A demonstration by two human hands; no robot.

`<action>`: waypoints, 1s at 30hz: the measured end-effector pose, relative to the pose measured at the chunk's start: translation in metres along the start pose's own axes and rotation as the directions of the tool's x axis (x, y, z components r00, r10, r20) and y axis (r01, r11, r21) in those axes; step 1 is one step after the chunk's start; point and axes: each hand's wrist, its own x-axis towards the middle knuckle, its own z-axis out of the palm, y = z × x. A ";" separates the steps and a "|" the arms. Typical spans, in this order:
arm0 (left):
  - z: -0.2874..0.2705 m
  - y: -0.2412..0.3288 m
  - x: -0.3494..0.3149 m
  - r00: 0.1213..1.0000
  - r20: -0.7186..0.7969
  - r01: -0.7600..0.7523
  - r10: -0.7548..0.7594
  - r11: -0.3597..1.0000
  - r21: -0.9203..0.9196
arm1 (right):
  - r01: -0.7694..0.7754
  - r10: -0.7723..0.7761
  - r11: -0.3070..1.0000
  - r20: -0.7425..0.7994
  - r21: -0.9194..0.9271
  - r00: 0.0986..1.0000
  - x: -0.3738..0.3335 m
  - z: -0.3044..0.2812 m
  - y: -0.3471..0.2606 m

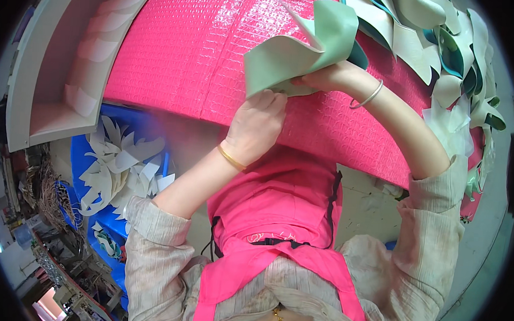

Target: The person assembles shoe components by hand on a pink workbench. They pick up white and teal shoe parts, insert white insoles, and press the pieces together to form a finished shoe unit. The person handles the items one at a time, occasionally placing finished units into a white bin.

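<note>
A pale green, leather-like cut piece [284,58] is held up in front of me, bent into a curve, with one end standing upright. The fingers of my left hand [257,123] are closed in a pinch at its lower left edge. My right hand [328,76] grips the same piece from the right, the fingertips partly hidden behind and under it. A darker teal patch [359,55] shows at its right side. Beneath both hands lies the table, covered in shiny, textured pink sheeting [175,59].
A pile of similar pale cut pieces [423,30], some teal underneath, covers the table's far right. At left stands a grey open-fronted shelf [53,88] with pale pieces along it. Below it, a blue bag [82,158] holds white offcuts [125,160]. Clutter [54,203] lies farther left.
</note>
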 end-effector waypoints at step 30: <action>-0.008 0.008 0.030 0.984 0.143 -0.101 0.102 0.995 -0.018 | -0.065 0.093 0.995 0.411 -0.082 0.907 -0.014 -0.053 0.025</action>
